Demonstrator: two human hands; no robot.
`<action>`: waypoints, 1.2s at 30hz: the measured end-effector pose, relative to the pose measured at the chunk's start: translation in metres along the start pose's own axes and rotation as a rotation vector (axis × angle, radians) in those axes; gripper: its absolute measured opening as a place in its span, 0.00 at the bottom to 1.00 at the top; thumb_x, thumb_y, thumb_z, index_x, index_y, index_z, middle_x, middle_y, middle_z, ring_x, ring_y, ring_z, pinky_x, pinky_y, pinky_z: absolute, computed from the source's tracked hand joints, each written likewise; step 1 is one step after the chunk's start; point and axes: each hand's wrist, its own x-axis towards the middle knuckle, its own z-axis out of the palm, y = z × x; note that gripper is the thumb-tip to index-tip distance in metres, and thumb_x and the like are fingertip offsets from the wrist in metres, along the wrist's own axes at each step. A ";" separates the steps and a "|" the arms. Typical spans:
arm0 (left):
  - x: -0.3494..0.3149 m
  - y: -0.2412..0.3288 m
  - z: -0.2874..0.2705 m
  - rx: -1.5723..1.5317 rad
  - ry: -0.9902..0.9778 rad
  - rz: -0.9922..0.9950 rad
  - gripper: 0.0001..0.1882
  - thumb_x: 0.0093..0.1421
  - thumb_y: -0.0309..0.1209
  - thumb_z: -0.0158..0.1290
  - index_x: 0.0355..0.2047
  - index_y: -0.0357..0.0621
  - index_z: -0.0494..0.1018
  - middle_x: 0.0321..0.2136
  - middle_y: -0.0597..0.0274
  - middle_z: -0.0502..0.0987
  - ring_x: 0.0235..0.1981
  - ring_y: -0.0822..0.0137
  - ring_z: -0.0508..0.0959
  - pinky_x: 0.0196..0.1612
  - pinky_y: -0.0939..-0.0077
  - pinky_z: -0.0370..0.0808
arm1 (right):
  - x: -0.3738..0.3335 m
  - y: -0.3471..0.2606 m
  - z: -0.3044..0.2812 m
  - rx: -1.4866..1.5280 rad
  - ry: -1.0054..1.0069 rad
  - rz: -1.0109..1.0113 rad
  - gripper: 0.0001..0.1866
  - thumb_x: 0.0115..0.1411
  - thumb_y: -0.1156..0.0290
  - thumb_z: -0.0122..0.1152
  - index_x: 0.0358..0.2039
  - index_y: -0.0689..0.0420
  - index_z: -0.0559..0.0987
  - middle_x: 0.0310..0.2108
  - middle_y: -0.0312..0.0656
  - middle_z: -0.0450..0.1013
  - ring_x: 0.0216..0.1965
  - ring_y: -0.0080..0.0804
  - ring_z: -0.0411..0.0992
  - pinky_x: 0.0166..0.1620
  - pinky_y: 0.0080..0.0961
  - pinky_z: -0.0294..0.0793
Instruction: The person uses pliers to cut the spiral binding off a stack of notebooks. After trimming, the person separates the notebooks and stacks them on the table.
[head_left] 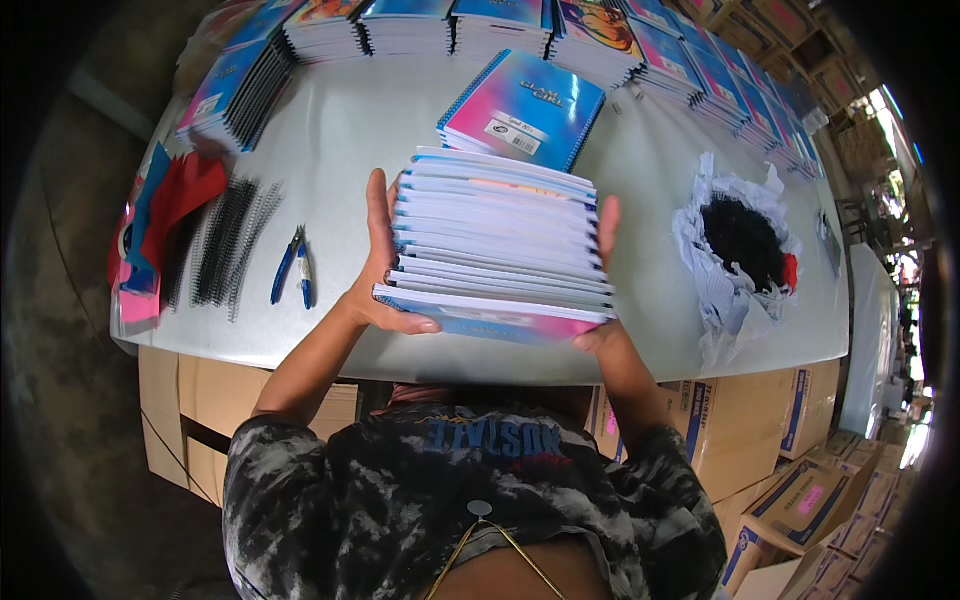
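Between my two hands I hold a thick stack of spiral notebooks (500, 230), its white page edges facing up toward me. My left hand (378, 270) is wrapped round the left end, thumb along the nearest cover. At the right end my right hand (604, 290) presses in, its fingers partly hidden by the stack. The nearest cover is blue and pink. Just beyond the stack, a blue and pink notebook (525, 105) lies tilted on top of others on the white table (340, 130).
Piles of notebooks (410, 30) line the far edge, with another pile (240, 90) at left. Blue-handled pliers (290, 268) lie near black spiral coils (228, 240) and red cloth (190, 200). At right, crumpled white plastic (705, 250) holds black scraps (745, 240). Cardboard boxes (740, 430) stand below.
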 end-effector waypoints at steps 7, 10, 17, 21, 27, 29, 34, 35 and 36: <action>-0.005 -0.007 -0.007 0.092 -0.028 -0.047 0.87 0.17 0.61 0.71 0.62 0.49 0.16 0.63 0.38 0.37 0.65 0.45 0.44 0.63 0.53 0.45 | -0.007 0.013 0.000 -0.023 -0.035 -0.066 0.76 0.32 0.45 0.76 0.64 0.53 0.25 0.66 0.50 0.37 0.67 0.46 0.39 0.64 0.42 0.40; -0.009 -0.011 -0.013 0.060 -0.111 0.017 0.87 0.17 0.60 0.71 0.62 0.48 0.16 0.63 0.38 0.37 0.65 0.45 0.44 0.63 0.53 0.46 | -0.002 0.016 0.000 -0.030 -0.014 -0.126 0.73 0.32 0.47 0.76 0.65 0.54 0.31 0.65 0.51 0.40 0.66 0.46 0.41 0.64 0.41 0.41; -0.007 -0.019 -0.003 -0.015 -0.105 0.050 0.87 0.18 0.57 0.72 0.61 0.48 0.15 0.63 0.41 0.38 0.65 0.46 0.46 0.63 0.55 0.48 | 0.000 0.019 -0.006 -0.059 -0.044 -0.082 0.68 0.33 0.50 0.75 0.64 0.55 0.36 0.63 0.50 0.44 0.64 0.45 0.44 0.63 0.40 0.44; -0.012 -0.016 -0.008 -0.093 -0.108 -0.027 0.87 0.17 0.55 0.73 0.61 0.47 0.14 0.63 0.42 0.38 0.65 0.47 0.46 0.63 0.56 0.48 | 0.001 0.017 -0.012 -0.084 -0.081 -0.021 0.65 0.33 0.51 0.74 0.63 0.56 0.40 0.62 0.50 0.46 0.63 0.44 0.46 0.62 0.40 0.45; -0.013 -0.020 -0.019 0.101 -0.279 0.074 0.87 0.20 0.56 0.73 0.59 0.46 0.11 0.64 0.40 0.31 0.66 0.46 0.40 0.64 0.54 0.43 | -0.015 0.003 -0.022 -0.152 -0.297 0.220 0.61 0.33 0.53 0.74 0.62 0.57 0.45 0.61 0.50 0.49 0.61 0.43 0.49 0.61 0.40 0.48; -0.018 -0.016 -0.019 0.175 -0.301 0.036 0.87 0.22 0.55 0.72 0.57 0.43 0.08 0.63 0.38 0.27 0.66 0.46 0.35 0.65 0.54 0.40 | -0.019 0.000 -0.027 -0.198 -0.398 0.304 0.60 0.34 0.53 0.73 0.62 0.57 0.46 0.61 0.50 0.50 0.61 0.43 0.50 0.61 0.39 0.49; -0.036 -0.031 -0.027 0.371 -0.489 -0.248 0.83 0.26 0.50 0.72 0.58 0.37 0.11 0.63 0.37 0.32 0.66 0.46 0.37 0.65 0.56 0.40 | -0.031 0.017 -0.048 -0.307 -0.636 0.439 0.57 0.34 0.55 0.73 0.61 0.58 0.50 0.59 0.50 0.53 0.59 0.42 0.52 0.60 0.39 0.51; -0.034 -0.030 -0.027 0.344 -0.465 -0.323 0.82 0.27 0.49 0.72 0.58 0.37 0.12 0.63 0.37 0.33 0.66 0.46 0.38 0.65 0.57 0.40 | -0.033 0.024 -0.055 -0.338 -0.694 0.453 0.56 0.34 0.55 0.73 0.61 0.59 0.51 0.59 0.50 0.54 0.59 0.42 0.53 0.60 0.39 0.51; -0.034 -0.029 -0.025 0.301 -0.416 -0.352 0.80 0.27 0.48 0.71 0.59 0.36 0.16 0.63 0.38 0.36 0.65 0.48 0.40 0.65 0.58 0.41 | -0.036 0.030 -0.062 -0.375 -0.751 0.462 0.56 0.34 0.56 0.72 0.60 0.59 0.52 0.59 0.50 0.54 0.59 0.41 0.53 0.60 0.39 0.51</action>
